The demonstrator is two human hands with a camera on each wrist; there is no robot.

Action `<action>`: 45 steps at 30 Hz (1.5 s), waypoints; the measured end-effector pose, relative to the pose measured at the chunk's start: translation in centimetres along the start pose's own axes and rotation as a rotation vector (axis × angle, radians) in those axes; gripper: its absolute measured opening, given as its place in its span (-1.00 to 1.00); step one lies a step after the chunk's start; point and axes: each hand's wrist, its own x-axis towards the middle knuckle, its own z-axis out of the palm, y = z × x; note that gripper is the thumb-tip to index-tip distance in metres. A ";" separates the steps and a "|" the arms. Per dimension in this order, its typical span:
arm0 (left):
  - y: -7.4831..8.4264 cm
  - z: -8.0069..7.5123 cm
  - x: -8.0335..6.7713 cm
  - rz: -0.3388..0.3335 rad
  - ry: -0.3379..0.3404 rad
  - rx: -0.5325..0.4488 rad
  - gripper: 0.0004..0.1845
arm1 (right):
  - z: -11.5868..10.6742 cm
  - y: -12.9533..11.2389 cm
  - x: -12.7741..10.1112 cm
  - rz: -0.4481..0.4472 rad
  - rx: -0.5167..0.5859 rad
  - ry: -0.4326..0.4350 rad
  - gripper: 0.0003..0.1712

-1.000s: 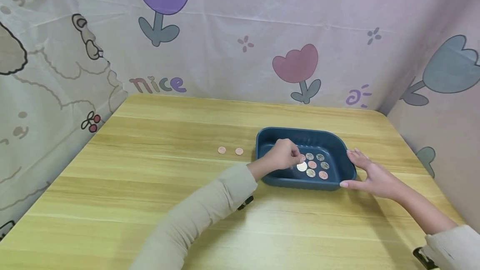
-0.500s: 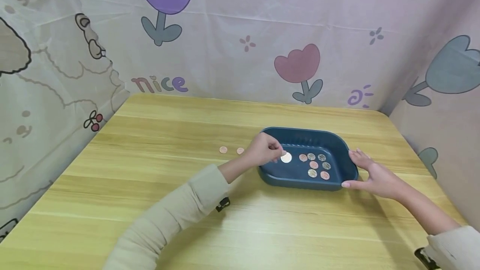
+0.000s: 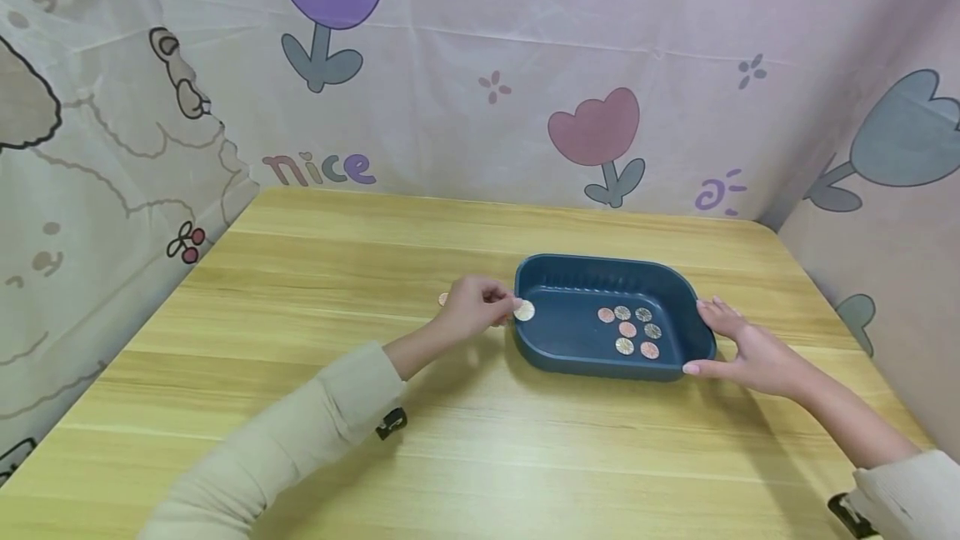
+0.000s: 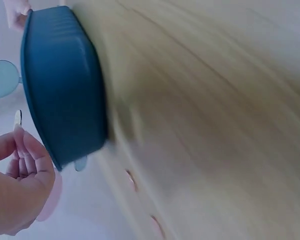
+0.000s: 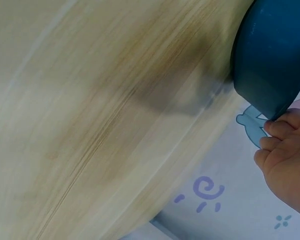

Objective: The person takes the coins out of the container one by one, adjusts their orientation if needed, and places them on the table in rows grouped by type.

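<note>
My left hand (image 3: 468, 307) pinches a pale silvery coin (image 3: 524, 311) between thumb and fingertips, over the left rim of a dark blue plastic basin (image 3: 566, 344). In the left wrist view the same coin (image 4: 18, 118) stands edge-on above the fingertips, beside the basin wall (image 4: 65, 85). My right hand (image 3: 750, 357) holds the basin's right end, thumb at the near corner and fingers farther back. From the right wrist, curled fingers (image 5: 285, 132) show at the rim. Several copper and gold-coloured coins (image 3: 627, 329) lie flat in the basin's right half.
A copper coin (image 3: 443, 299) lies on the wooden table (image 3: 337, 257), partly behind my left hand. Two table coins show in the left wrist view, a nearer one (image 4: 158, 227) and a farther one (image 4: 132, 180). A patterned cloth (image 3: 450, 65) hangs behind the table.
My left hand has moved left from the coin group inside the basin to its left rim, carrying the pale coin. My right hand and the basin have stayed in place.
</note>
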 end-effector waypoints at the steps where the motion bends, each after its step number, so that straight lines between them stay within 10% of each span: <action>1: -0.3 -0.3 -0.1 -0.011 0.002 0.003 -0.86 | 0.0 0.0 0.0 -0.002 0.001 0.000 0.14; 18: -4.0 -2.1 -0.5 -0.169 -0.134 0.174 -0.76 | -0.1 -0.1 0.0 0.000 -0.003 -0.002 0.14; 32: -3.6 -1.4 -0.1 -0.191 -0.142 0.459 -0.65 | -0.1 -0.1 0.0 -0.004 0.006 -0.003 0.13; 45: -3.0 -1.6 -0.2 -0.193 -0.103 0.458 -0.71 | -0.2 -0.1 0.0 -0.002 0.005 -0.007 0.14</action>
